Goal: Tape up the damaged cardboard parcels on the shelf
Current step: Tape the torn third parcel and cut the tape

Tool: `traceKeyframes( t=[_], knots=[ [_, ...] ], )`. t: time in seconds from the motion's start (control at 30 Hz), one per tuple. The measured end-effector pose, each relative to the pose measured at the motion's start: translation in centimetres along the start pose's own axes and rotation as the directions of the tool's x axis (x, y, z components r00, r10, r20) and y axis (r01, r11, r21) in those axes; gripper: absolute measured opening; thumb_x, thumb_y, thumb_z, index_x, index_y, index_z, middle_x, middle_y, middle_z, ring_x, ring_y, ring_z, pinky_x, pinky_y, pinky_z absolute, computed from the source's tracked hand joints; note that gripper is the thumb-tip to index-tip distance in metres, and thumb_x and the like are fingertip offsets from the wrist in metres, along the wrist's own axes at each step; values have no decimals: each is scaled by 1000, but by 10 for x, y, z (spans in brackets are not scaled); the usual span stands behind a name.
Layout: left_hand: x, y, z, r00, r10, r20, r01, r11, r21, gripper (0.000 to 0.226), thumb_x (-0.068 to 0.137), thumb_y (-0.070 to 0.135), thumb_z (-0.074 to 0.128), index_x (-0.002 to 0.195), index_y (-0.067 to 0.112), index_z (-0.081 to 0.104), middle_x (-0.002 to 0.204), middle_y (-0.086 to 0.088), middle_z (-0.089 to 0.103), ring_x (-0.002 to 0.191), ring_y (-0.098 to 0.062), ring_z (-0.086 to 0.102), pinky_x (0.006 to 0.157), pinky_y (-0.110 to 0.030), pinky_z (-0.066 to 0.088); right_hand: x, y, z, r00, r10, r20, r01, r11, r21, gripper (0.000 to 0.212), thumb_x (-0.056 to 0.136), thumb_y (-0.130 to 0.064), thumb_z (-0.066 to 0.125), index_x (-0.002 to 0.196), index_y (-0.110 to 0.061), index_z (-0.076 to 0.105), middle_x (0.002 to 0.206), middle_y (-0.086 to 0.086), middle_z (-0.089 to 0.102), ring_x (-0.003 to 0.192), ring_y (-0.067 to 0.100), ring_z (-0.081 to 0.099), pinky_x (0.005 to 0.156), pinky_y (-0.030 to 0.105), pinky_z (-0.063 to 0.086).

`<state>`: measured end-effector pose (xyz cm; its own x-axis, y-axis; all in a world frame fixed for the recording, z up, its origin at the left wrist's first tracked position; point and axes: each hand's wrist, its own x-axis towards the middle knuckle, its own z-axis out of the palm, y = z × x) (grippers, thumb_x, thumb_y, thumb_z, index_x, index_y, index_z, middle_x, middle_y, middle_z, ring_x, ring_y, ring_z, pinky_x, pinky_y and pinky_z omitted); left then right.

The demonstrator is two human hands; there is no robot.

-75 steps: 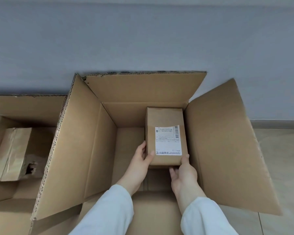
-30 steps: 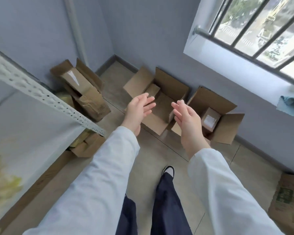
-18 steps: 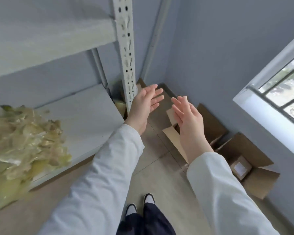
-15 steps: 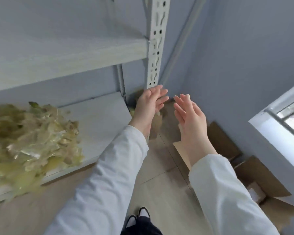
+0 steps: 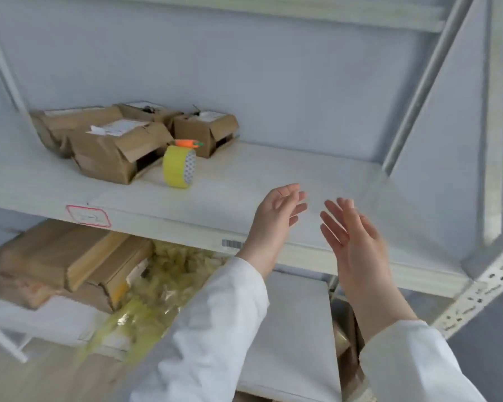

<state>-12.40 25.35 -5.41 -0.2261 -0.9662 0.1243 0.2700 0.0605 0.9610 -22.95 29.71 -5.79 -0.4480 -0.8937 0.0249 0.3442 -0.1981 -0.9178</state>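
Several damaged brown cardboard parcels [image 5: 114, 146] with torn flaps and white labels lie at the back left of the white shelf board [image 5: 273, 172]. A yellow tape roll [image 5: 179, 166] stands on edge just right of them, with an orange carrot-shaped cutter [image 5: 188, 143] on top. My left hand [image 5: 276, 216] and my right hand [image 5: 352, 236] are raised in front of the shelf's front edge, fingers straight and spread, palms facing each other, holding nothing. Both hands are well to the right of the tape roll.
Below, a lower shelf [image 5: 291, 329] holds more brown parcels [image 5: 70, 262] and a heap of crumpled yellowish tape scraps [image 5: 157, 285]. A perforated metal upright [image 5: 482, 294] rises at the right. A red-bordered label [image 5: 88, 216] and a barcode sticker [image 5: 232, 244] mark the shelf's front edge.
I have let go of the small labelled box in the floor carton, stood up and turned to the shelf. Both empty hands have risen to the level of the parcel shelf.
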Motion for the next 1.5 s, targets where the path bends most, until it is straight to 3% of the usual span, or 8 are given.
traceKeyframes(
  t=[0.47, 0.7, 0.8, 1.0, 1.17, 1.3, 1.4, 1.5],
  knots=[
    [101, 94, -250, 913, 228, -338, -196, 973, 124, 14, 99, 15, 46, 106, 19, 57, 106, 5, 65, 102, -12, 62, 94, -24, 46, 60, 67, 236, 934, 163, 318, -137, 985, -103, 27, 85, -35, 58, 102, -14, 61, 111, 4, 67, 104, 19, 64, 91, 32, 48],
    [141, 124, -335, 739, 357, -571, -177, 921, 347, 17, 96, 22, 53, 111, 19, 60, 108, 13, 61, 103, 0, 56, 76, -5, 42, 83, 101, 311, 848, 314, 427, -217, 941, -261, 63, 80, -46, 64, 132, -13, 48, 124, -1, 59, 105, 12, 62, 103, 31, 43],
    [145, 125, -363, 688, 370, -624, -94, 899, 428, 26, 97, 23, 52, 120, 15, 57, 111, 12, 57, 101, 1, 51, 84, -8, 38, 94, 111, 332, 826, 341, 449, -202, 922, -330, 47, 82, -47, 62, 118, -18, 56, 114, -8, 64, 100, 9, 59, 96, 27, 41],
    [159, 115, -402, 779, 140, -612, 182, 882, 434, 38, 93, 35, 55, 125, 15, 55, 118, 6, 56, 106, -8, 50, 88, -22, 34, 112, 141, 372, 842, 401, 361, -261, 888, -378, 76, 74, -53, 68, 134, -12, 45, 123, 1, 60, 114, 22, 54, 96, 35, 42],
    [164, 108, -420, 841, -9, -541, 288, 855, 432, 48, 87, 47, 60, 127, 20, 57, 122, 6, 60, 108, -9, 55, 85, -22, 38, 122, 144, 381, 876, 408, 258, -314, 887, -338, 60, 84, -41, 64, 130, -7, 43, 114, 1, 57, 83, 10, 54, 59, 21, 37],
    [170, 106, -430, 875, -71, -479, 297, 860, 415, 24, 88, 44, 60, 103, 27, 67, 104, 6, 69, 94, -10, 63, 81, -25, 46, 124, 151, 389, 898, 382, 218, -284, 882, -375, 62, 85, -39, 64, 134, -8, 43, 115, 0, 55, 93, 17, 55, 70, 22, 39],
    [176, 101, -436, 888, -63, -455, 267, 876, 401, 32, 87, 44, 62, 112, 24, 65, 104, 7, 69, 97, -12, 63, 87, -29, 47, 122, 158, 388, 915, 355, 189, -257, 877, -405, 68, 81, -40, 69, 137, -14, 43, 127, 2, 56, 111, 20, 55, 85, 27, 43],
    [175, 102, -432, 908, -57, -415, 239, 884, 401, 49, 78, 52, 68, 117, 24, 63, 111, 6, 68, 102, -12, 62, 95, -33, 47, 120, 157, 381, 931, 318, 179, -235, 897, -373, 65, 81, -40, 69, 136, -15, 45, 127, 1, 56, 110, 18, 57, 84, 25, 44]
  ],
)
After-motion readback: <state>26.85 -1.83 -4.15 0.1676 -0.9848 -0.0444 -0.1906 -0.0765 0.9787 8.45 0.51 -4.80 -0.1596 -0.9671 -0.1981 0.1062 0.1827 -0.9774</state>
